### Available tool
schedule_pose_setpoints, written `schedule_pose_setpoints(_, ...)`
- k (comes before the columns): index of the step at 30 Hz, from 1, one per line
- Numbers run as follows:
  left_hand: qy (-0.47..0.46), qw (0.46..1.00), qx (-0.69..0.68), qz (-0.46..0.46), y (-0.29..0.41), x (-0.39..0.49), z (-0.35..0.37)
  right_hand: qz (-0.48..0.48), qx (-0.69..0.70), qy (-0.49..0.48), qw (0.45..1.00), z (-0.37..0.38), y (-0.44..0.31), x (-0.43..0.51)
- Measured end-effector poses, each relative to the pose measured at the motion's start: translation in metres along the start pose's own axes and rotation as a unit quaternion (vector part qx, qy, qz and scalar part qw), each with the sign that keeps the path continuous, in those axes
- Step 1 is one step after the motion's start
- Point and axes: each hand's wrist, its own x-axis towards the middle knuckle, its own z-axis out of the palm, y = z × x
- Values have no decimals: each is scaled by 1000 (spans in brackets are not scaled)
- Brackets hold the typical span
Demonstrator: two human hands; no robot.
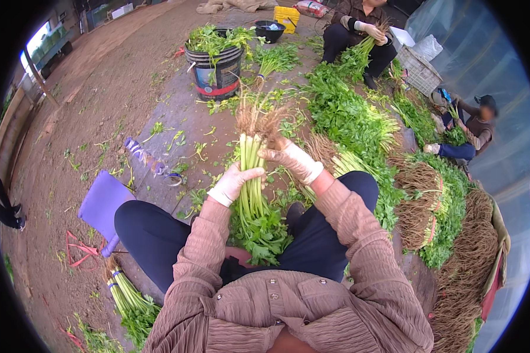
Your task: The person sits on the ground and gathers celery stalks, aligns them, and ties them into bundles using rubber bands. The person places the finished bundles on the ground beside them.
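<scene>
A bunch of celery [252, 194], with brown roots at the top and green leaves hanging down, is upright between my knees. My left hand [237, 180], in a pale glove, is closed around its stalks. At the upper right of the stalks is my gloved right hand [287, 158], its fingers bent against the root ends; whether it grips them is hard to tell. Past the bunch lies a smaller celery bundle [269, 66] with a blue band. More banded celery bundles [126, 293] rest on the ground to my lower left.
A black bucket [216, 73] full of greens stands ahead. Piled celery [349, 110] and rooted bundles [417, 205] line the right side. Tape [173, 179] and a purple sheet [104, 203] lie left. Two people [364, 35] [468, 128] sit farther right; another person's legs [6, 207] show far left.
</scene>
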Motion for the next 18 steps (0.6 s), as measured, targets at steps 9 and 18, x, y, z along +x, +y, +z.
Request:
schedule_pose_setpoints(9, -82, 994, 69, -21, -15, 2, 18, -45, 200, 42, 978, 3, 31, 6)
schedule_pose_setpoints(18, 248, 818, 468, 223, -17, 21, 71, -147, 148, 190, 959, -6, 29, 19)
